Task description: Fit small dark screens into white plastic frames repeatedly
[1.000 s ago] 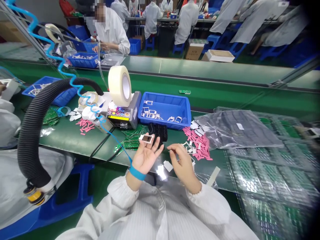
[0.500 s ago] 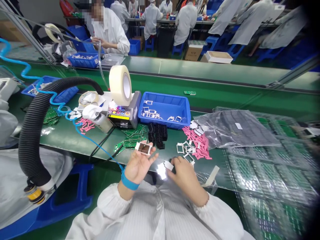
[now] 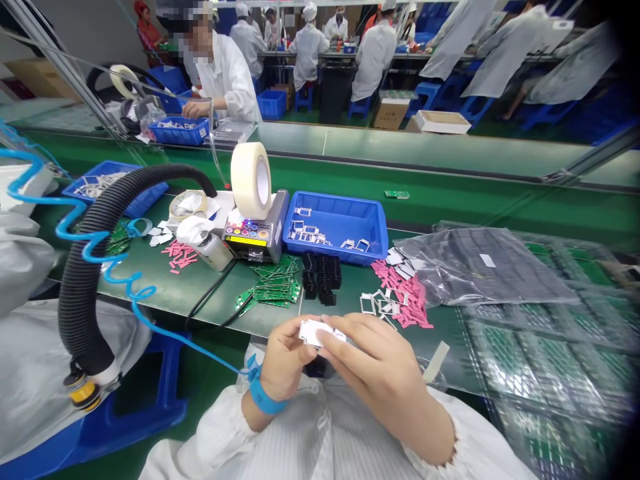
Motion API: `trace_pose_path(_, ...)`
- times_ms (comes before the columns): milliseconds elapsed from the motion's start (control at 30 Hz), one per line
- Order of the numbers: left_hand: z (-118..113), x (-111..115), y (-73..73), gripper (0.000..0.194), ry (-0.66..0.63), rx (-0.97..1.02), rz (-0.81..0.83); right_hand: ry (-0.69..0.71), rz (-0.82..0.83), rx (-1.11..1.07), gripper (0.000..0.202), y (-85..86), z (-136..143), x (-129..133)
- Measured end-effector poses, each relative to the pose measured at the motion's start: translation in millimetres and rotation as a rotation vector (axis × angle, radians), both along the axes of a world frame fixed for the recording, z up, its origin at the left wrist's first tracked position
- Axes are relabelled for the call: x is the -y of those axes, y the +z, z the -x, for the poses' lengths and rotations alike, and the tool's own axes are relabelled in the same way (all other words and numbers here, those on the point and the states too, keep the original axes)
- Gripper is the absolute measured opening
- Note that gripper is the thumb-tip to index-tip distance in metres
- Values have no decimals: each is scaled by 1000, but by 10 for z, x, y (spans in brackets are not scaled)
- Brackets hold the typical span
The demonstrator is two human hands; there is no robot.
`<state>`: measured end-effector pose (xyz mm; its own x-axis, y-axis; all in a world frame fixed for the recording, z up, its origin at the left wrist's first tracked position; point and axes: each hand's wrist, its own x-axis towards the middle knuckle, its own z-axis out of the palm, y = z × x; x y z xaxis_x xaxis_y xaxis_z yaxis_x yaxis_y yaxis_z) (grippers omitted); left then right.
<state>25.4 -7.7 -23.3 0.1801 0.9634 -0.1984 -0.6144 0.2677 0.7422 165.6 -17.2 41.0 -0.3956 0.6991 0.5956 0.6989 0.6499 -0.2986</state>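
A small white piece (image 3: 311, 333) lies between my two hands, close to the table's front edge. My left hand (image 3: 286, 357), with a blue wrist strap (image 3: 265, 395), holds it at its left end. The fingers of my right hand (image 3: 377, 357) press on its top from the right. Whatever lies under the white piece is hidden. Beyond my hands are stacked black parts (image 3: 321, 277) and a pile of green circuit boards (image 3: 277, 283). White frames (image 3: 383, 305) and pink strips (image 3: 407, 297) lie to the right.
A blue bin (image 3: 335, 227) with white frames stands behind the black parts, beside a tape dispenser (image 3: 255, 237). A black hose (image 3: 80, 287) arches at left. Bagged parts (image 3: 495, 267) and plastic trays (image 3: 530, 360) cover the right side. A person (image 3: 230, 80) works across the line.
My hands have come together. The white piece from my right hand now lies over my left hand, where a white frame with a dark window was. The view has shifted slightly.
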Motion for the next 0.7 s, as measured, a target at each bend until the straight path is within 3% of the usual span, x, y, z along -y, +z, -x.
trace_pose_path(133, -10, 17, -11, 40, -13, 53, 69, -32, 30, -45, 17, -84, 136, 5)
trace_pose_path(267, -39, 41, -139, 33, -92, 226, 305, -34, 205, 16, 27, -140, 82, -20)
trace_pose_path(333, -46, 46, -223, 29, -144, 320, 392, -140, 298, 59, 28, -190, -156, -45)
trace_pose_path(400, -42, 44, -288, 29, -190, 384, 428, -359, 378, 97, 23, -281, -537, -55)
trace_pose_path(533, -38, 29, -323, 32, -251, 452, 385, -722, 492, 169, 8, -608, -1363, -37)
trace_pose_path(600, -54, 24, -299, 33, -281, 464, 345, -791, 566, 187, 3, -796, -1629, -33)
trace_pose_path(700, -86, 21, -229, 36, -312, 441, 308, -799, 654, 188, 5, -997, -1810, -46)
